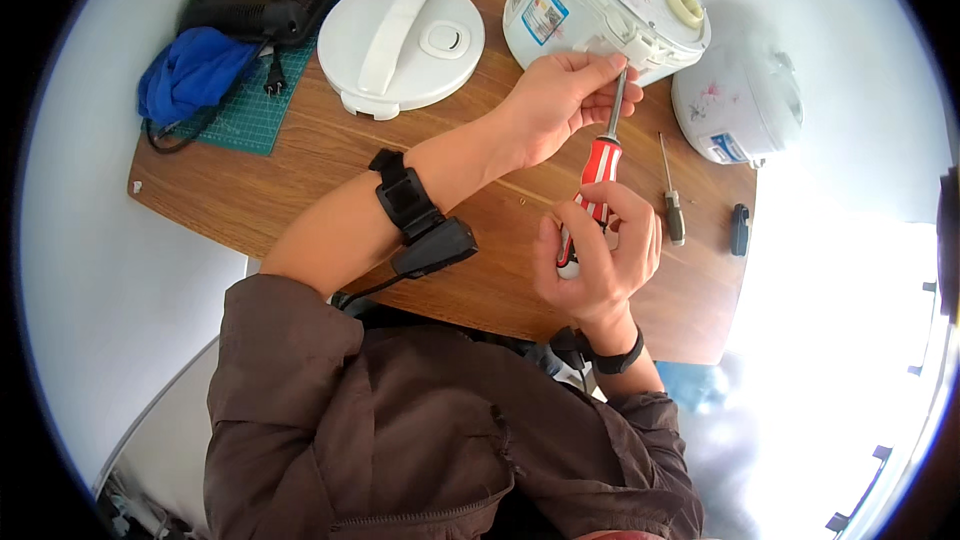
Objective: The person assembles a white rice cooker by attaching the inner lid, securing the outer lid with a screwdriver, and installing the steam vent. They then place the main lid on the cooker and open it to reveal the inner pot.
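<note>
My right hand (605,250) is wrapped round the red-and-white handle of a screwdriver (601,165), whose metal shaft points up and away from me. Around the end of that shaft, my left hand (570,100) is closed, with thumb and fingers pinched near the tip. Whether a screw sits at the tip is hidden by the fingers. Just beyond is a white rice cooker body (590,10), tipped on its side, with its round base turned up to the right. The left fingertips are at its lower rim, by a plastic latch-like part.
A round white lid with a handle (445,15) lies on the wooden table (430,260). A second white rice cooker (738,105), a thin screwdriver (674,218) and a small black object (740,230) are at right. Far left are a green mat (255,125), blue cloth (190,75) and black device (260,0).
</note>
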Action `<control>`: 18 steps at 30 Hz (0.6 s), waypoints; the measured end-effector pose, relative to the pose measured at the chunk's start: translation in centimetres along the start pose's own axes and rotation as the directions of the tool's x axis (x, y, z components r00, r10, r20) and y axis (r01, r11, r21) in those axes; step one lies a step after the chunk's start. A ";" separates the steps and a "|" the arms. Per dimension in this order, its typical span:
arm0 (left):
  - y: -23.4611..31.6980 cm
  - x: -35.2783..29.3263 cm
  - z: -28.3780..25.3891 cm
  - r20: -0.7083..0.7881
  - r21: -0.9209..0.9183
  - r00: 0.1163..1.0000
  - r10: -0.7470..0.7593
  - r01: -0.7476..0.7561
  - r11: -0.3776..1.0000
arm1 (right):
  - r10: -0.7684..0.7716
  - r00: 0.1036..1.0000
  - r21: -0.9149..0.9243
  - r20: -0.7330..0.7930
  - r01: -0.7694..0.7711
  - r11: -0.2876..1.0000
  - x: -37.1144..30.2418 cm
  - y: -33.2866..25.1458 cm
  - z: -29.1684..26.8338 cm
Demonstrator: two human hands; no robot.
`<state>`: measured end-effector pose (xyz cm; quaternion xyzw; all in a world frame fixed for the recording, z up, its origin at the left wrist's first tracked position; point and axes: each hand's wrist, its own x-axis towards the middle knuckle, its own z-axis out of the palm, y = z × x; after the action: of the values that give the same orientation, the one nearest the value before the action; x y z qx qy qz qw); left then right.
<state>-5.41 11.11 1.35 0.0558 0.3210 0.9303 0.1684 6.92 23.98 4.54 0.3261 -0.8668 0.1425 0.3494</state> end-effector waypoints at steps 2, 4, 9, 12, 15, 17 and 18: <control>-0.2 0.0 -0.2 0.006 -0.006 1.000 -0.007 0.007 1.000 | 0.007 1.000 0.002 0.004 -0.007 1.000 -0.3 0.1 0.3; -0.2 0.2 -0.3 0.012 0.005 1.000 0.006 -0.006 1.000 | 0.002 1.000 0.008 -0.008 -0.002 1.000 -0.5 0.3 0.5; -0.3 0.1 -0.2 -0.001 0.020 1.000 0.015 -0.015 1.000 | 0.004 1.000 0.014 -0.004 -0.004 1.000 -0.3 0.2 0.6; -0.3 0.0 -0.1 0.014 0.087 1.000 0.017 -0.019 0.996 | 0.044 0.998 0.076 -0.044 -0.041 0.996 -0.3 0.3 0.7; 1.4 0.1 -0.9 0.056 0.351 0.998 -0.034 0.012 0.936 | 0.127 0.991 0.125 -0.039 -0.121 0.985 0.2 0.2 0.3; 3.8 -0.1 -1.3 0.077 0.635 0.991 -0.109 0.036 0.772 | 0.161 0.986 0.155 -0.047 -0.152 0.976 0.1 0.4 0.0; 5.3 -0.4 -0.9 0.109 0.782 0.992 -0.070 -0.042 0.622 | 0.167 0.984 0.172 -0.061 -0.154 0.973 0.2 0.5 0.1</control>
<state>-6.70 6.51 3.88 0.1807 0.6823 0.6912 0.1550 6.45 24.19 4.58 0.2773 -0.8617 0.2542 0.3404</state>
